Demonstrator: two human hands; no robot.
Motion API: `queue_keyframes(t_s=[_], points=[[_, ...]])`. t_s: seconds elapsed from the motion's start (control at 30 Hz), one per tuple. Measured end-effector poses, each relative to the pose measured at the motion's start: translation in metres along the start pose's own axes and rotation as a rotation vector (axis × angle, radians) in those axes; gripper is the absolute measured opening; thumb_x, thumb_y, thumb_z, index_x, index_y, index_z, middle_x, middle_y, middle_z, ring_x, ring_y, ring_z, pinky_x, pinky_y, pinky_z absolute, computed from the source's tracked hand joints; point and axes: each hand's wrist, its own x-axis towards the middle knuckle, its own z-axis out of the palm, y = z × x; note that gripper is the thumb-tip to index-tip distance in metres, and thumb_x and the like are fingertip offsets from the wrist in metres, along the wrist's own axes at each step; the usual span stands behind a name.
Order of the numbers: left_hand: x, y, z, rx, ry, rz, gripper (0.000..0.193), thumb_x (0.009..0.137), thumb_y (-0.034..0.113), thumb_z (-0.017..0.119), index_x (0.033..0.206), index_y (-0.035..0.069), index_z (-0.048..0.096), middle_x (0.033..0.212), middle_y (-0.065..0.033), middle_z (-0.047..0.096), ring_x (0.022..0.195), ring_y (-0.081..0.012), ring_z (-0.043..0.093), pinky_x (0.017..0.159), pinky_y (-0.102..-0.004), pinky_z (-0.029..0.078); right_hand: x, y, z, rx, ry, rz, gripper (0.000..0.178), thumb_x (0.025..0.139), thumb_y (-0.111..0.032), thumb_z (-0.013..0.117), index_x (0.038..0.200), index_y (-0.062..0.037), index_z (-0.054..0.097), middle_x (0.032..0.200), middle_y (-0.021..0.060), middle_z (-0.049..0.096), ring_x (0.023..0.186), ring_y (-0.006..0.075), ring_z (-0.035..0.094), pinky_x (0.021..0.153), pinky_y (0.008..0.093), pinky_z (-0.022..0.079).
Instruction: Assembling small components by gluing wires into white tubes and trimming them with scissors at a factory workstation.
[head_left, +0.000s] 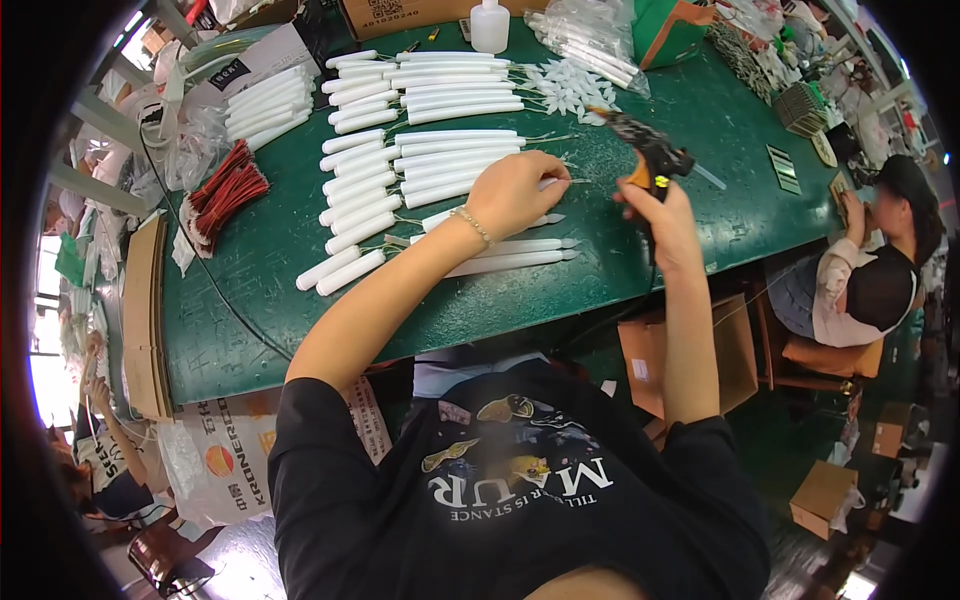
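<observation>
My left hand (518,190) is closed round the end of a white candle stick, its fingers pinched near the thin wires; the fingers hide part of it. In my right hand (662,215) is a black and orange glue gun (655,150), a clear glue stick (710,177) poking from its back. The gun's nozzle points to the far left, apart from the candle. Rows of white candle sticks (460,103) with wires at their right ends lie beyond and left of my hands. Nearer me, a few candles (515,260) have pointed clear flame tips. Loose flame tips (570,88) lie in a pile farther back.
On the green table (450,320) are a bundle of red wires (225,195), a white bottle (490,27) and bagged sticks (590,45). A black cable (215,285) crosses the left side. Another person (860,250) sits at the right; an open carton (735,350) stands below the edge.
</observation>
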Motion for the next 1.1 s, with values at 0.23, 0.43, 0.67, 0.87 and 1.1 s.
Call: queue_keyframes(t_s=[0.23,0.43,0.67,0.87,1.1], points=[[-0.001,0.009,-0.002,-0.167,-0.030,-0.069,0.020,0.077,0.020,0.061,0.087,0.004,0.066,0.079,-0.0105,0.064,0.068,-0.0206,0.059,0.065,-0.0294,0.047,0.000,0.000,0.028,-0.045,-0.018,-0.017,0.021,0.075,-0.009,0.068,0.091,-0.0015,0.057,0.076,0.0033,0.060,0.063,0.0089,0.052,0.059,0.0212,0.042],[-0.002,0.011,-0.009,-0.292,-0.081,-0.167,0.018,0.078,0.018,0.062,0.085,0.002,0.065,0.073,-0.0068,0.063,0.058,-0.0113,0.058,0.057,-0.0248,0.046,0.006,-0.001,0.028,0.022,-0.114,0.025,0.026,0.076,-0.009,0.067,0.097,-0.0012,0.055,0.079,0.0040,0.060,0.066,0.0095,0.054,0.060,0.0221,0.043],[0.001,0.004,-0.014,-0.400,-0.070,-0.292,0.019,0.078,0.018,0.063,0.084,0.001,0.064,0.069,-0.0036,0.062,0.055,-0.0092,0.058,0.052,-0.0221,0.044,-0.013,-0.015,0.023,0.243,-0.025,-0.028,0.035,0.080,-0.011,0.062,0.112,-0.0005,0.051,0.087,0.0054,0.061,0.071,0.0107,0.056,0.063,0.0226,0.045],[0.005,0.002,-0.012,-0.383,-0.024,-0.348,0.020,0.078,0.019,0.063,0.083,0.000,0.064,0.069,-0.0033,0.062,0.054,-0.0092,0.058,0.051,-0.0218,0.044,-0.034,0.000,0.000,-0.064,0.039,0.030,0.019,0.084,-0.023,0.060,0.091,-0.0044,0.060,0.076,0.0013,0.058,0.067,0.0080,0.052,0.058,0.0207,0.039],[0.005,-0.001,-0.010,-0.347,-0.020,-0.331,0.020,0.078,0.019,0.063,0.083,0.000,0.064,0.069,-0.0036,0.062,0.054,-0.0094,0.058,0.052,-0.0221,0.045,-0.044,0.000,0.009,-0.167,0.102,-0.086,0.024,0.078,-0.033,0.067,0.081,-0.0098,0.061,0.071,-0.0042,0.056,0.062,0.0028,0.046,0.049,0.0187,0.033]])
